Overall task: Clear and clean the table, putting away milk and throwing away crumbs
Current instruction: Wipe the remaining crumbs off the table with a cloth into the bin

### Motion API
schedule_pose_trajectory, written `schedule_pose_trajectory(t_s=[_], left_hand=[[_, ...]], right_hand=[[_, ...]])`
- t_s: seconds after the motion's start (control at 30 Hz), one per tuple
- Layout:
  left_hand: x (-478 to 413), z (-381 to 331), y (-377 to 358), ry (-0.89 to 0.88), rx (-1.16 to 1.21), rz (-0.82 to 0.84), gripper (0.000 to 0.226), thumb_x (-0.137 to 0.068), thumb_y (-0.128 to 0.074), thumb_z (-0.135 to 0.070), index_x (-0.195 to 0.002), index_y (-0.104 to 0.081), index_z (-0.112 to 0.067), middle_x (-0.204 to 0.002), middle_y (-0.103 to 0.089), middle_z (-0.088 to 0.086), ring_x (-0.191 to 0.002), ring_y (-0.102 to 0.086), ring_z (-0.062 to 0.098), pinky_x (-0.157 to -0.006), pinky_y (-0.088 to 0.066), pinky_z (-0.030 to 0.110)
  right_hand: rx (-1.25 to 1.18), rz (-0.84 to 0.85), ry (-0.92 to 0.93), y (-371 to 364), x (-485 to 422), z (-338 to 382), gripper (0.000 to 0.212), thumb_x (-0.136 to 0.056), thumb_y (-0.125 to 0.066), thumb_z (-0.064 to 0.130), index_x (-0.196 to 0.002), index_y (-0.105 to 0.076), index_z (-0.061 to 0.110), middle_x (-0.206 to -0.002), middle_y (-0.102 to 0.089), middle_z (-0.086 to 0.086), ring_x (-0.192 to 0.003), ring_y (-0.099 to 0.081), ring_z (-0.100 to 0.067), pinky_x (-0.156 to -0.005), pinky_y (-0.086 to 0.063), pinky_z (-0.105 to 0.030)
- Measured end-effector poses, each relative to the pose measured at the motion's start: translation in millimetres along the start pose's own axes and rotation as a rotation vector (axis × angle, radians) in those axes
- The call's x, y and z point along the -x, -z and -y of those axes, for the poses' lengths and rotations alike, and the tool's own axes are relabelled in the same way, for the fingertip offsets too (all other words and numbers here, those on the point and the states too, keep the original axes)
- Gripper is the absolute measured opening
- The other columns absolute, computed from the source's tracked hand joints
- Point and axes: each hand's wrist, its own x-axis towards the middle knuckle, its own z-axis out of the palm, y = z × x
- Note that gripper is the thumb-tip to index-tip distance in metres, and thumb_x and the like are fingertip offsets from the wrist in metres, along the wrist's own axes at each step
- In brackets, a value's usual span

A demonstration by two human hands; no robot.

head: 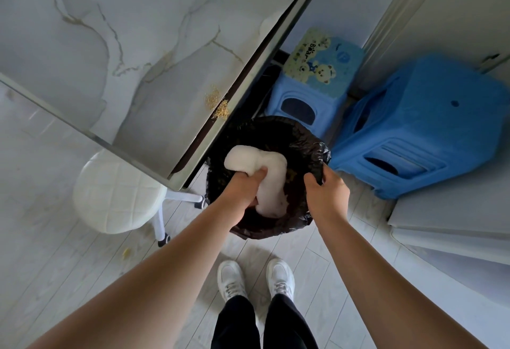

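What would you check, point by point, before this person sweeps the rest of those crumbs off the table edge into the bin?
1. Bin under the crumbs: not ok. The bin sits lower in the picture than the crumb pile, not directly beneath it.
2. Bag held open: ok. The right hand grips the black bag's rim.
3. Cloth in hand: ok. The left hand holds the white cloth over the bin.
4. Cloth shaken clean: cannot tell.
5. Crumbs gathered: ok. They lie in one pile at the table edge.
6. Floor clean: not ok. A yellowish bit lies near the white stool.
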Motion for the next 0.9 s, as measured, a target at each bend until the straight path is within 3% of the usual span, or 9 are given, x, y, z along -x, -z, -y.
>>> schedule_pose_trajectory(t_s=[0.17,0.3,0.43,0.53,0.7,0.8,0.9], left_hand=[[24,-35,14,-0.138,-0.012,0.051,0.042,-0.097,-0.055,-0.035,-0.132,-0.053,-0.012,-0.120,-0.065,0.001,-0.112,-0.062,0.019,-0.097,-0.053,0.046],[53,-86,30,-0.276,-0.044,0.080,0.048,-0.098,-0.053,-0.036,-0.137,-0.048,-0.009,-0.130,-0.061,0.007,-0.116,-0.063,0.022,-0.092,-0.056,0.048],[89,-149,60,-0.485,-0.007,0.070,0.024,-0.102,-0.049,-0.028,-0.118,-0.058,-0.013,-0.118,-0.068,0.010,-0.108,-0.068,0.021,-0.082,-0.058,0.047],[109,-202,95,-0.659,-0.007,-0.054,0.020,-0.102,-0.047,-0.023,-0.118,-0.058,-0.016,-0.122,-0.068,0.008,-0.111,-0.067,0.023,-0.080,-0.058,0.049],[105,-260,151,-0.930,-0.101,-0.418,0.026,-0.094,-0.045,-0.014,-0.116,-0.057,-0.024,-0.111,-0.067,-0.009,-0.100,-0.067,0.003,-0.081,-0.058,0.028],[69,-255,163,-0.964,-0.276,-0.624,0.046,-0.079,-0.038,-0.013,-0.118,-0.061,-0.006,-0.113,-0.068,0.011,-0.102,-0.064,0.017,-0.091,-0.051,0.033],[9,-210,155,-0.812,-0.636,-0.581,0.038,-0.081,-0.041,-0.015,-0.107,-0.063,0.003,-0.104,-0.066,0.027,-0.097,-0.064,0.034,-0.076,-0.045,0.035]], right_hand=[[0.011,-0.007,0.006,5,0,6,0.014,-0.089,-0.051,0.017,-0.076,-0.053,0.014,-0.066,-0.050,-0.001,-0.060,-0.045,-0.013,-0.052,-0.037,-0.027],[0.014,-0.022,-0.006,7,-4,21,0.012,-0.088,-0.052,0.020,-0.082,-0.056,0.011,-0.070,-0.055,-0.003,-0.066,-0.050,-0.016,-0.054,-0.038,-0.027],[0.023,-0.017,-0.005,13,-11,39,0.014,-0.090,-0.051,0.020,-0.081,-0.054,0.010,-0.069,-0.052,-0.002,-0.063,-0.047,-0.013,-0.050,-0.035,-0.025],[0.011,-0.006,0.001,14,-15,56,0.015,-0.090,-0.050,0.021,-0.084,-0.055,0.008,-0.071,-0.053,-0.004,-0.063,-0.048,-0.013,-0.051,-0.038,-0.025],[0.041,-0.005,0.024,13,-24,70,0.015,-0.090,-0.049,0.023,-0.080,-0.055,0.013,-0.071,-0.055,-0.004,-0.065,-0.050,-0.017,-0.052,-0.037,-0.025],[0.033,0.004,0.013,7,-27,70,0.014,-0.090,-0.050,0.024,-0.083,-0.057,0.014,-0.073,-0.055,-0.002,-0.068,-0.051,-0.017,-0.052,-0.037,-0.025],[-0.001,0.002,-0.002,-1,-29,68,0.015,-0.089,-0.051,0.022,-0.078,-0.054,0.014,-0.071,-0.054,-0.003,-0.067,-0.051,-0.019,-0.052,-0.039,-0.027]])
